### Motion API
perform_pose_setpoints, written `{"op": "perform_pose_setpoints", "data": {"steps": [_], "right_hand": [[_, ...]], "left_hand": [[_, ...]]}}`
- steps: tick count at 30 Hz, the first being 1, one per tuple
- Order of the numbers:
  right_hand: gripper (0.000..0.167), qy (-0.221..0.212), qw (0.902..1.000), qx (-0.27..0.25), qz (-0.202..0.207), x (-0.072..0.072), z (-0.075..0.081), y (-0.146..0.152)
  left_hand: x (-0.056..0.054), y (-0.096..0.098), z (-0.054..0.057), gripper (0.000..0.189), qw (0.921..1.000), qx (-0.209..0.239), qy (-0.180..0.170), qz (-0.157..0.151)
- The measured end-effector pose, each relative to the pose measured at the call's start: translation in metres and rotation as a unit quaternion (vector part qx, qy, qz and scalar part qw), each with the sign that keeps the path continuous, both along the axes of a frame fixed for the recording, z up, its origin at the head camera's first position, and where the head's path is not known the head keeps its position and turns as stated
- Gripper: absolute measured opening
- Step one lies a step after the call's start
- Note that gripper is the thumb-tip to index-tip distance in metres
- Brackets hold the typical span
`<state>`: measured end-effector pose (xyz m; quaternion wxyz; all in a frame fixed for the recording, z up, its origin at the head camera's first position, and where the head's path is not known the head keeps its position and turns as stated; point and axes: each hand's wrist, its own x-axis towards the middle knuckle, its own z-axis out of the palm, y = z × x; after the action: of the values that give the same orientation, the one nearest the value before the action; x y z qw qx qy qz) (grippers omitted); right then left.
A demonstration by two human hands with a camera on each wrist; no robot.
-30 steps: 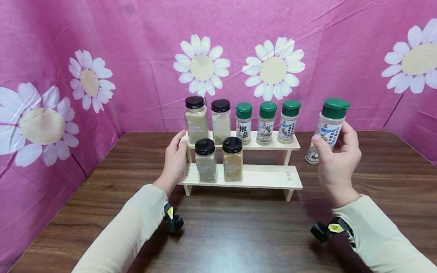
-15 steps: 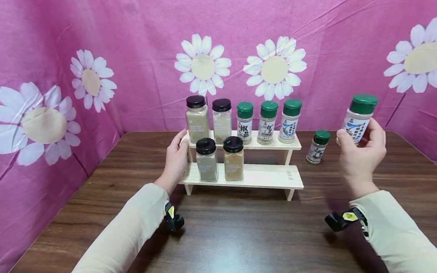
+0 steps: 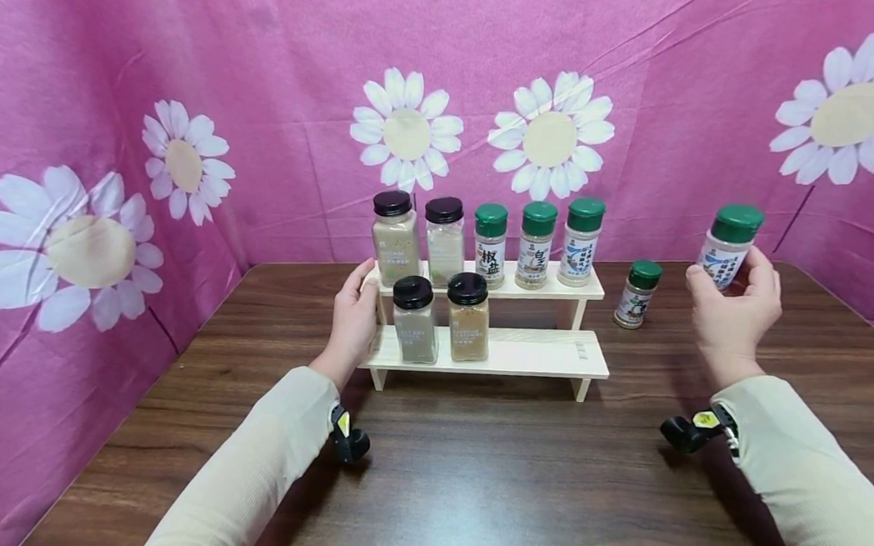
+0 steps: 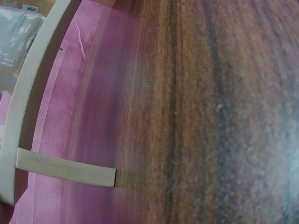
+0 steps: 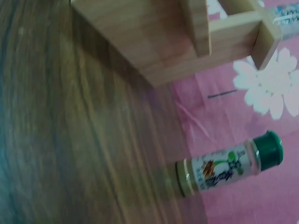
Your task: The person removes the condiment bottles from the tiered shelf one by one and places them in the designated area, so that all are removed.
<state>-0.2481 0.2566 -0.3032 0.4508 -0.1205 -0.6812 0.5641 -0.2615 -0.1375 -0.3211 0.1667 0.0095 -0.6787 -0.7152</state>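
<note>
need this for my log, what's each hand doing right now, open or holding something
Left hand: holding the wooden rack at its left end.
Right hand: holding a green-capped jar.

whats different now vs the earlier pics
The right hand has carried the large green-capped jar rightward, bringing the small green-capped jar fully into view. Nothing was let go. The left hand stayed at the left end of the rack, whose seven jars kept their places.
</note>
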Motion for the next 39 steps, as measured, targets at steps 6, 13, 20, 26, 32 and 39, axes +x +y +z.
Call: {"op": "perform_pose_setpoints", "data": {"steps": [6,13,20,26,32,39], "right_hand": [[0.041,-0.048,0.9987,0.017,-0.005,-0.004,-0.009,0.009],[0.047,-0.132,0.9909,0.026,-0.001,-0.008,-0.016,0.017],[0.059,-0.27,0.9591,0.084,0.012,-0.014,-0.018,0.024],[0.066,-0.316,0.9404,0.109,0.062,-0.017,-0.024,0.025],[0.07,-0.333,0.9288,0.124,0.105,-0.019,-0.03,0.027],[0.07,-0.342,0.9235,0.119,0.126,-0.023,-0.036,0.028]], "left_hand": [[0.001,0.001,0.0,0.041,1.0,0.002,-0.001,-0.001],[0.0,0.001,0.0,0.041,1.0,0.002,-0.003,-0.001],[0.0,0.001,0.002,0.041,1.0,0.003,0.003,-0.004],[0.001,0.0,0.002,0.042,1.0,-0.001,0.001,-0.001],[0.001,0.0,0.001,0.041,1.0,-0.007,0.004,0.0],[0.001,0.0,0.002,0.041,1.0,-0.002,0.001,0.0]]}}
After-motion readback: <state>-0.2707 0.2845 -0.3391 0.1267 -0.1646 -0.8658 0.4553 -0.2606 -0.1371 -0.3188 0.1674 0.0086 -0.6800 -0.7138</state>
